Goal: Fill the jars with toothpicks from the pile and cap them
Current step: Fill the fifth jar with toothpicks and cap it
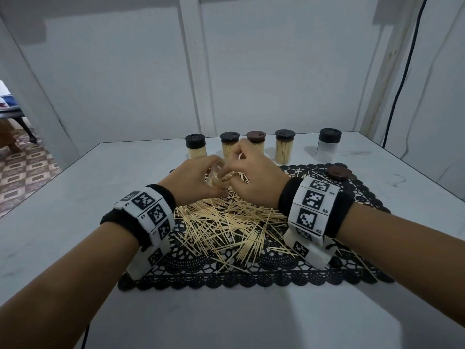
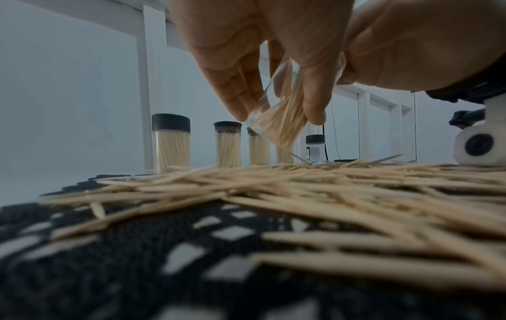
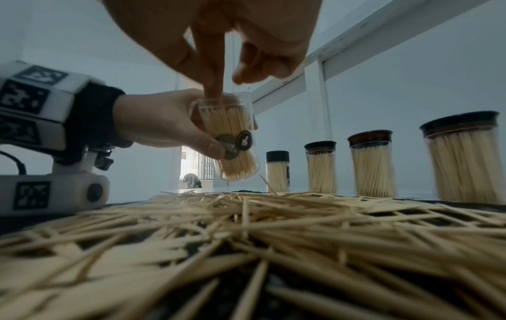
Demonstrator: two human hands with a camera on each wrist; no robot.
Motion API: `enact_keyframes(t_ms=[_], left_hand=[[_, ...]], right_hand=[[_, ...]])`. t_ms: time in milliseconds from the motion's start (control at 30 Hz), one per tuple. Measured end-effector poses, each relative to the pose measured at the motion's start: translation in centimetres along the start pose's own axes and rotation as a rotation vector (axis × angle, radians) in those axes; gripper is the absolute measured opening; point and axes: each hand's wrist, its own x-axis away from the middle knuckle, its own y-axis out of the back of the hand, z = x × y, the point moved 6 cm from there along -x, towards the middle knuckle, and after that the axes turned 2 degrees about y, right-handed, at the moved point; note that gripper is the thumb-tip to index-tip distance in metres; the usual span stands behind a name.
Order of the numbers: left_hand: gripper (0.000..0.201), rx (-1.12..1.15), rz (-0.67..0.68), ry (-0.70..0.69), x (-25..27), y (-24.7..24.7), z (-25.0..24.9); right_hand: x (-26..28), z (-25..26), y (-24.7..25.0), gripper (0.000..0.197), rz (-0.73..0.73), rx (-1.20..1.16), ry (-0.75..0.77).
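Jar [image 3: 228, 138] tilted above the pile [image 1: 226, 222], nearly full; left hand [image 1: 193, 176] grip wraps it, right hand [image 1: 254, 172] fingers tamp inside. Four jars [image 1: 284, 147] capped, one empty [image 1: 329, 144], brown cap [image 1: 338, 172] waiting on the mat.

Six jars in all: four capped jars [image 1: 230, 147] full of toothpicks stand in a row behind the black lace mat [image 1: 264, 273], one capped jar [image 1: 329, 142] beside that row looks empty, though its frosted wall makes that hard to judge, and one open jar [image 3: 228, 138] is held above the mat. One loose cap [image 1: 339, 172] lies on the mat. One pile of toothpicks [image 1: 226, 227], too many to count, covers it. Two hands.
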Motion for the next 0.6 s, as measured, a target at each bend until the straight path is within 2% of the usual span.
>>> enact_keyframes(t_ms=[100,267,333,467,600], left_hand=[[0.046,0.002,-0.021,-0.030,-0.1,0.1,0.1],[0.051,-0.024,-0.070,-0.122,-0.2,0.4,-0.4],[0.052,-0.024,-0.065,-0.136,-0.2,0.3,-0.5],[0.052,-0.039,-0.080,-0.139,-0.3,0.3,-0.2],[0.055,-0.068,-0.094,-0.134,-0.3,0.4,-0.1]], right_hand=[[-0.1,-0.7,0.9,0.036,-0.033,0.053,-0.088],[0.3,-0.6,-0.5,0.057,0.250,0.322,-0.096],[0.4,-0.5,-0.8,0.056,0.286,0.331,-0.098],[0.3,-0.4,0.0,0.042,0.171,0.276,-0.090],[0.1,-0.4,0.9,0.044,0.050,0.201,-0.063]])
